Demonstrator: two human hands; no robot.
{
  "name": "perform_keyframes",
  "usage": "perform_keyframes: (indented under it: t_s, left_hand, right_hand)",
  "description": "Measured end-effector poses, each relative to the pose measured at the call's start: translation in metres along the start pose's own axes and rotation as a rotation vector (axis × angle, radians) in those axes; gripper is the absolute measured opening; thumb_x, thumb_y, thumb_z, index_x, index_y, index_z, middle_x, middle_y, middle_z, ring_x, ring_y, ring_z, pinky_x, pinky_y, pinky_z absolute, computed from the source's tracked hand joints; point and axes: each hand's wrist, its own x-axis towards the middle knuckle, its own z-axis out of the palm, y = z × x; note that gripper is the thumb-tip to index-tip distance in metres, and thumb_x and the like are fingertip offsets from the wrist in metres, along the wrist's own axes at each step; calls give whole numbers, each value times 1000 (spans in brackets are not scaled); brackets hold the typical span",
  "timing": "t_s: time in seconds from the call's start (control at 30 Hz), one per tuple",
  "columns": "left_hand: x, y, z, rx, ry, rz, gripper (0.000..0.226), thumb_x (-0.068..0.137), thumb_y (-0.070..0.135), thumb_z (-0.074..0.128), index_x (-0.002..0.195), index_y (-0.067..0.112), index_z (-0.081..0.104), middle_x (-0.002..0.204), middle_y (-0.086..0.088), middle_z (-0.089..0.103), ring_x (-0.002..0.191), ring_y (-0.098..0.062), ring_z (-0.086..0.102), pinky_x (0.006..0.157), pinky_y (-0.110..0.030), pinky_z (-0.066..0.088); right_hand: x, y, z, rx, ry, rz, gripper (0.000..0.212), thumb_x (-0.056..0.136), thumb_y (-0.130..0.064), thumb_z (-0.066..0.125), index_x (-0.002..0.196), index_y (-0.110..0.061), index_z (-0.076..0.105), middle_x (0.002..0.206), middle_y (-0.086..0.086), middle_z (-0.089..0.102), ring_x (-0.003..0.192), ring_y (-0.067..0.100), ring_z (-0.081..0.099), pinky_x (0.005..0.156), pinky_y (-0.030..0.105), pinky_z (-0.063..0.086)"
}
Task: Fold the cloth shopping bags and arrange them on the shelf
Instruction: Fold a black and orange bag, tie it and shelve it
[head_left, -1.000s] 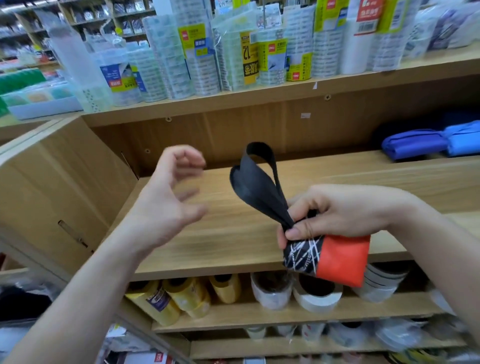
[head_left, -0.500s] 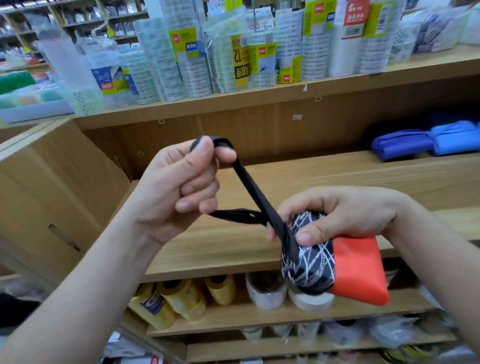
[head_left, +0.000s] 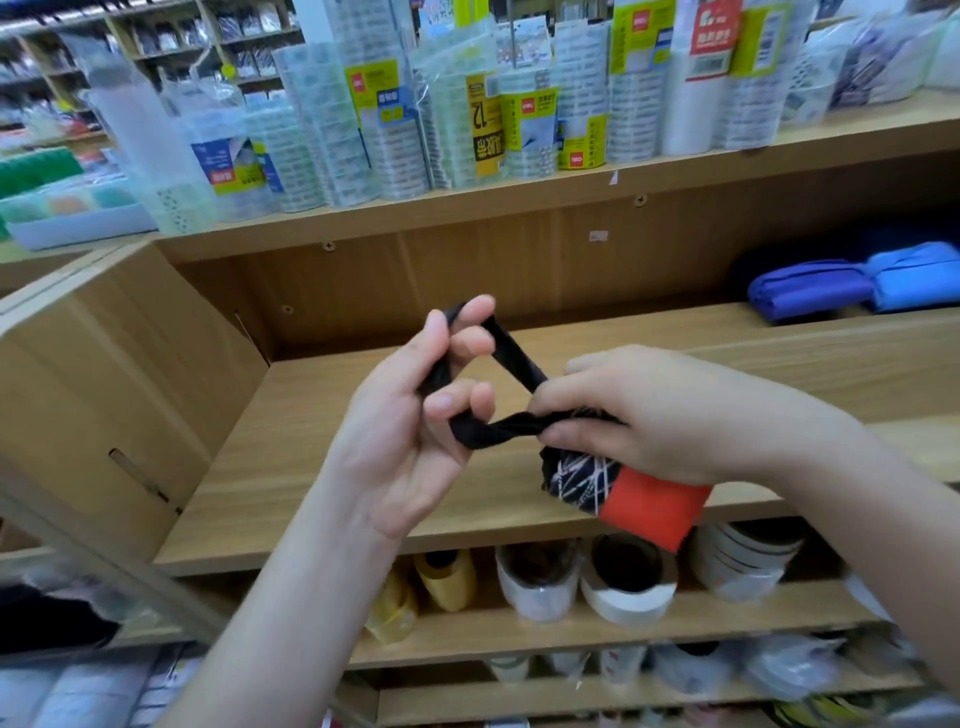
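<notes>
A folded cloth bag (head_left: 631, 499), red at one end and black with white lines at the other, is held in the air in front of the wooden shelf (head_left: 311, 441). My right hand (head_left: 654, 410) grips the bundle from above. The bag's black strap (head_left: 498, 353) loops out to the left, and my left hand (head_left: 415, 410) holds that loop with its fingers hooked through it. Two folded blue bags (head_left: 810, 288) lie at the back right of the same shelf.
The shelf above carries stacks of clear tape rolls (head_left: 374, 130) in plastic wrap. Rolls of white and yellow tape (head_left: 618, 587) fill the shelf below. A wooden side panel (head_left: 104, 395) closes the shelf on the left.
My left hand came in from open air, took the black strap loop and pulled it left. Its fingers have now worked further through the loop while my right hand keeps gripping the bundle.
</notes>
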Motion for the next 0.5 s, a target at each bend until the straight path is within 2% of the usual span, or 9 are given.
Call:
perform_keyframes:
  t_s: [0.03,0.1,0.17,0.2,0.27,0.33,0.4,0.43,0.5]
  left_hand:
    - [0,-3,-5,25,66,-3,27,88,28,56,99,7,72,72,0,61,41,-5,49,53,-22,55]
    - [-2,-3,-17,239,169,-43,25,82,31,65,93,9,73,74,-4,62,56,-13,59,61,-30,57]
    - [-5,3,-28,466,175,-67,43,74,36,73,109,12,70,96,-7,71,85,-19,70,75,-37,58]
    - [-6,9,-32,519,141,-32,58,69,33,76,123,15,64,113,-6,71,102,-21,69,85,-42,56]
    - [-10,26,-32,621,4,112,84,60,16,76,140,25,49,138,3,58,127,-20,55,101,-43,47]
    - [-15,42,-23,1022,-264,233,98,62,5,74,148,31,36,154,11,38,143,-13,35,113,-40,35]
    - [-16,47,-13,1602,-518,293,96,67,3,73,150,31,34,159,15,22,148,-6,16,120,-27,19]
    - [-15,47,-9,1789,-593,340,89,69,6,74,147,29,39,159,15,23,148,-4,13,119,-22,14]
    - [-14,44,0,1844,-637,358,71,71,14,82,135,24,53,150,13,39,145,-3,23,117,-20,19]
  right_hand:
    - [0,5,0,155,-47,6,10,98,-42,50,99,-40,60,84,-13,59,79,5,56,70,30,45]
    - [-1,14,2,378,-133,-16,16,100,-36,52,90,-36,64,81,-13,65,74,4,60,69,23,47]
    - [-2,17,3,512,-215,-53,20,101,-32,51,87,-31,66,77,-13,65,68,-1,58,64,13,43]
    - [-3,18,3,570,-257,-69,21,101,-31,51,87,-29,66,78,-13,65,68,-1,59,64,12,43]
    - [-5,21,4,663,-329,-90,20,101,-31,51,90,-26,67,81,-12,65,71,-1,60,66,12,44]
    - [-5,24,4,731,-384,-108,19,100,-31,52,92,-23,67,81,-12,64,72,0,60,66,13,44]
    - [-5,26,4,796,-420,-132,20,99,-29,51,94,-18,66,79,-12,63,70,-1,58,65,12,44]
    - [-4,27,4,832,-434,-144,20,99,-28,50,95,-17,66,79,-12,63,68,0,58,64,13,44]
    - [-5,31,5,926,-454,-151,19,99,-27,50,95,-17,66,79,-9,64,68,3,58,64,15,45]
